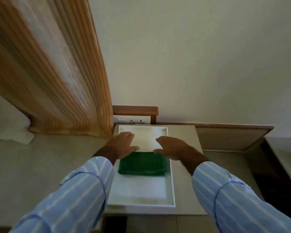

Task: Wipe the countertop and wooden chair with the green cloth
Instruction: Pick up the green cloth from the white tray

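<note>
A folded green cloth (142, 163) lies in the middle of a white tray (172, 190) that rests on the beige countertop (186, 182). My left hand (123, 145) hovers over the tray's left side, just beyond the cloth's far left corner, fingers apart and holding nothing. Over the right side, my right hand (173, 147) is also spread and empty, above the cloth's far right corner. Both forearms wear blue striped sleeves. No wooden chair is in view.
A striped orange curtain (57, 81) hangs at the left, reaching down beside the tray. A white socket panel (131, 121) under a wooden trim sits on the wall behind the tray. A wood-framed panel (228, 138) runs along the right wall. White fabric (10, 130) lies far left.
</note>
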### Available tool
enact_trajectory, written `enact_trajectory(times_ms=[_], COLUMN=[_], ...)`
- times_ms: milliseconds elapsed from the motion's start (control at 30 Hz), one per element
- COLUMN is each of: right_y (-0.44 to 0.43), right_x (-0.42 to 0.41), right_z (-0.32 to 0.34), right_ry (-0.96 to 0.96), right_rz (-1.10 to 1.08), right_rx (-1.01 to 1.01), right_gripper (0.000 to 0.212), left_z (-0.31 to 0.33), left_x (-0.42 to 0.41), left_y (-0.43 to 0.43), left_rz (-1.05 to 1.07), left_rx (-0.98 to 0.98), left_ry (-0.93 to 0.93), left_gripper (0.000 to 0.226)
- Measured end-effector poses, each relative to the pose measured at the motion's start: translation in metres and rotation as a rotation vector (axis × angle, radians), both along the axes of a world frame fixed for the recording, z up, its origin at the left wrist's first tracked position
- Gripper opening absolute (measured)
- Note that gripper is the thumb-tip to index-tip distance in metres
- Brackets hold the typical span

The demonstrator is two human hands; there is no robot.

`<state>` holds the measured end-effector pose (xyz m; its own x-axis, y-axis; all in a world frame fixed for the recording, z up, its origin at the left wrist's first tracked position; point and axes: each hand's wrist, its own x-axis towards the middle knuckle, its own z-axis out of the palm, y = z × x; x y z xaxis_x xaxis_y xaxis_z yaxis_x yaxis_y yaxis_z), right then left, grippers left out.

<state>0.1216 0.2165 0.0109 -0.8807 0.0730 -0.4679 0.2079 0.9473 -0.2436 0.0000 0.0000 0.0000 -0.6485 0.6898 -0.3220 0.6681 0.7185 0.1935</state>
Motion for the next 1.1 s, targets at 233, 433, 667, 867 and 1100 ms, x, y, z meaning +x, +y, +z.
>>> enact_trajectory(times_ms=[233, 433, 667, 867, 1100], right_y=[-0.017, -0.021, -0.036, -0.114, -0.26], right_x=[0.001, -0.022, -0.065, -0.117, -0.167], right_z=[-0.036, -0.033, 0.004, 0.049, 0.077], right_ry=[-0.052, -0.102, -0.116, 0.106, 0.172], right_rz=[0.075, 0.053, 0.046, -0.041, -0.07], right_rx=[0.071, 0.087, -0.123, -0.358, -0.693], right_gripper=[0.054, 0.045, 0.027, 0.041, 0.015], left_z=[-0.043, -0.042, -0.012, 0.029, 0.07], left_x=[0.02, 0.017, 0.004, -0.019, -0.032], left_y=[-0.002, -0.002, -0.056, -0.16, -0.315], left_rz=[0.067, 0.213, 0.589, 0.881, 1.07], left_rx=[-0.116, 0.017, 0.484, 0.844, 1.03], left_ry=[0.047, -0.11, -0.497, -0.455, -0.312], left_gripper=[0.042, 0.038, 0.03, 0.022, 0.019])
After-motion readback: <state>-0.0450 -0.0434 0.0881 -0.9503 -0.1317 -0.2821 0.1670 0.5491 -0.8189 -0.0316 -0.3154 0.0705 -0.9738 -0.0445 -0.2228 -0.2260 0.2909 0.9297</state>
